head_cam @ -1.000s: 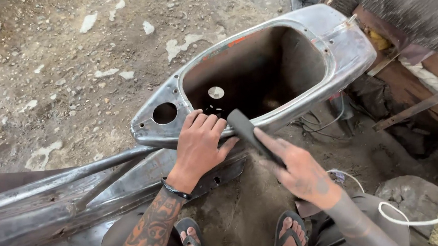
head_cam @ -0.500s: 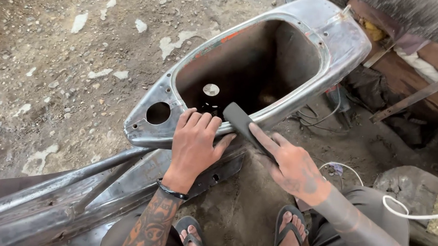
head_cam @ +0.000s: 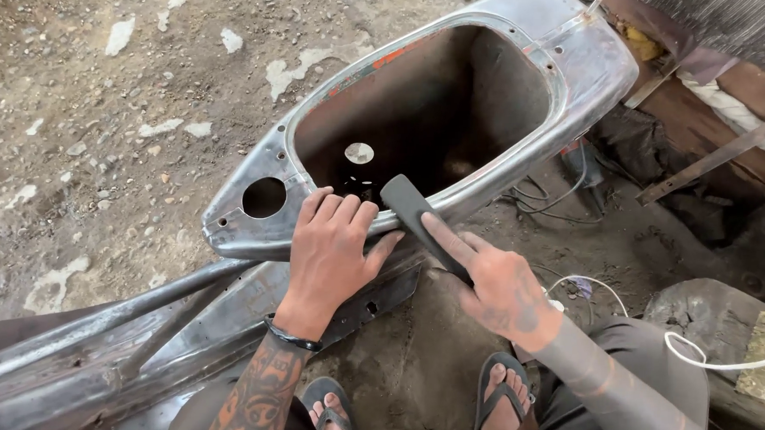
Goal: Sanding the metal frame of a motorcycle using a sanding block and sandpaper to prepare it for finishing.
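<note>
The right hand (head_cam: 504, 291) has slid its stiff dark sanding block (head_cam: 421, 222) slightly along the bare grey metal scooter shell's (head_cam: 581, 64) rim, gripping the block's lower end, beside the open, flat-pressed left hand (head_cam: 329, 255).

The shell (head_cam: 564, 73) is bare metal, dull grey and scuffed, with rust-brown inside and flecks of orange paint on the rim. The block (head_cam: 421, 226) looks matt dark grey, rubbery. The frame (head_cam: 107, 352) is worn, streaked metal. The floor (head_cam: 99, 106) is rough, gritty dirt.
</note>
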